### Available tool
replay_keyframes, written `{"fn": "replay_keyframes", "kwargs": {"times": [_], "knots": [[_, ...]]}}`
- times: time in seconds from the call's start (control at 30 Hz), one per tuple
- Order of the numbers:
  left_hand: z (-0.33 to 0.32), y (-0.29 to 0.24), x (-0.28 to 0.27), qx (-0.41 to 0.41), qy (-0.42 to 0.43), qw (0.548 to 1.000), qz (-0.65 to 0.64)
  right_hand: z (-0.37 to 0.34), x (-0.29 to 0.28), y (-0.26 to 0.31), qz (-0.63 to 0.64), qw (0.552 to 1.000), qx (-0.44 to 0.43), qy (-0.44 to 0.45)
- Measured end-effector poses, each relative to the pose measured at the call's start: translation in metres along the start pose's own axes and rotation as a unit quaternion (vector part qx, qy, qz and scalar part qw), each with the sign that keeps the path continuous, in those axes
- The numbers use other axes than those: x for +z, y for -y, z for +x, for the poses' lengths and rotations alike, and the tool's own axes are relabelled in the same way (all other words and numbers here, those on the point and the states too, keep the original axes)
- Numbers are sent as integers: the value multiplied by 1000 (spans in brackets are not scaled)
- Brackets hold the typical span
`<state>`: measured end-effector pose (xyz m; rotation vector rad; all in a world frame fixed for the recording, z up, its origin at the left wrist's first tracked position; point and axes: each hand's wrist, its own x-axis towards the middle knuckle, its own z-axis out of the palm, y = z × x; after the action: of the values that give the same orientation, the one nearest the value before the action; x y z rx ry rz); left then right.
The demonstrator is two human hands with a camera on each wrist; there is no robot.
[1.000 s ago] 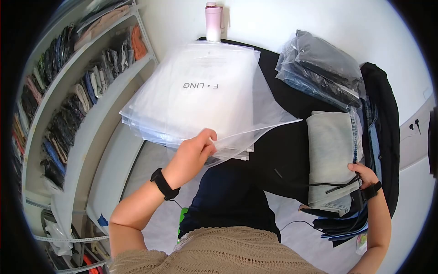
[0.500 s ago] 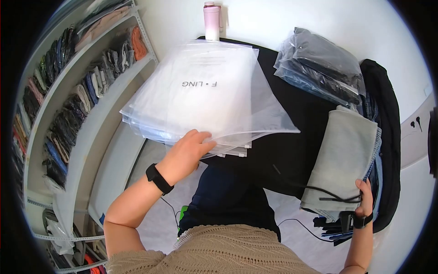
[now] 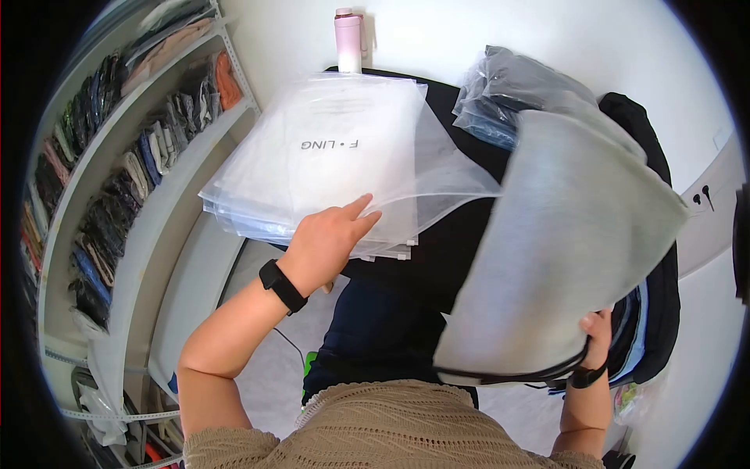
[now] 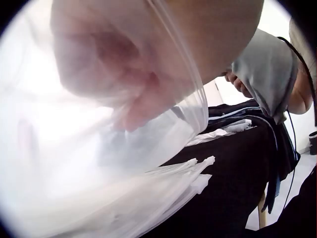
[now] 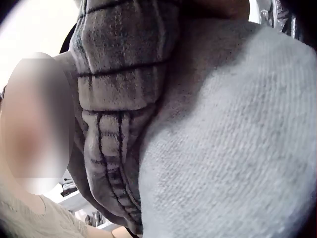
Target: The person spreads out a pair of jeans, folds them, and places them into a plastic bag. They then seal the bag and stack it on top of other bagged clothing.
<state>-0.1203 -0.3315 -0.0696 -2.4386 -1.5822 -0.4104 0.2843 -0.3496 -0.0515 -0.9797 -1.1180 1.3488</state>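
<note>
My left hand (image 3: 328,242) is at the mouth of the top clear zip bag (image 3: 391,164), on a stack of such bags with printed lettering. Thumb and forefinger stand apart and fairly straight. In the left wrist view, translucent film covers the fingers. At the right, my right hand (image 3: 600,336) grips the lower edge of folded pale grey denim jeans (image 3: 547,242), raised and tilted over the table. Stitched seams of the denim fill much of the right wrist view. A black cord (image 3: 500,377) runs along the bottom edge of the jeans near that hand.
Dark garments in clear bags (image 3: 516,78) lie at the back right of the black table (image 3: 461,234). More dark and blue clothes (image 3: 637,328) are stacked along the right. A pink bottle (image 3: 348,39) stands behind the bags. Shelves (image 3: 148,187) of packed clothes line the left.
The jeans have come up off the clothes pile and swung left and toward the body, gripped by the right hand. The left hand has stayed by the bag mouth, its thumb and forefinger spreading.
</note>
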Motion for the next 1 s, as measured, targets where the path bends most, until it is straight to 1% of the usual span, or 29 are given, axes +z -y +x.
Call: {"fn": "replay_keyframes", "kwargs": {"times": [0.03, 0.1, 0.13, 0.2, 0.23, 0.3, 0.33, 0.37, 0.43, 0.6, 0.67, 0.7, 0.77, 0.8, 0.83, 0.87, 0.9, 0.97, 1.0], "knots": [[0, -1, 0, 1, -1, 1000, 1, 2, 16, 3, -6, 1000, 12, 20], [3, -4, -1, -13, 41, 998, -54, 5, 38, 5, -44, 995, 44, 73], [3, -6, -4, -12, 41, 998, -52, 7, 52, 5, -37, 993, 58, 97], [5, -10, -11, -95, 58, 981, -161, 12, 67, 1, -39, 984, 91, 149], [5, -6, -13, -92, 58, 981, -160, 14, 72, -2, -50, 979, 108, 168], [7, 3, -20, -25, -59, 974, -217, 18, 78, -10, -76, 969, 124, 198], [7, 2, -26, -87, -30, 952, -291, 20, 79, -16, -96, 967, 118, 202], [8, 2, -33, -85, -29, 952, -292, 22, 77, -23, -96, 968, 117, 201], [10, 4, -43, -110, -33, 935, -335, 24, 73, -30, -153, 957, 129, 208], [12, 6, -52, -97, -38, 934, -342, 20, 82, -17, -147, 962, 134, 188], [12, 4, -54, -96, -38, 935, -339, 18, 84, -14, -222, 952, 96, 187], [12, 4, -53, -96, -39, 935, -339, 17, 86, -10, -223, 952, 96, 186], [11, 6, -47, -51, -9, 951, -304, 12, 93, 2, -374, 903, 29, 208], [11, 7, -41, -50, -9, 951, -304, 11, 97, 5, -390, 895, -10, 215], [10, 8, -33, -7, -15, 958, -287, 10, 98, 10, -389, 896, -11, 214], [9, 8, -30, 37, -21, 962, -270, 11, 100, 16, -396, 887, -25, 236], [8, 6, -33, 38, -21, 962, -270, 13, 101, 19, -401, 878, -37, 259], [6, 2, -41, 30, 48, 948, -312, 23, 101, 21, -404, 874, -54, 265], [5, 2, -40, 50, 33, 947, -316, 30, 101, 24, -404, 869, -34, 282]]}}
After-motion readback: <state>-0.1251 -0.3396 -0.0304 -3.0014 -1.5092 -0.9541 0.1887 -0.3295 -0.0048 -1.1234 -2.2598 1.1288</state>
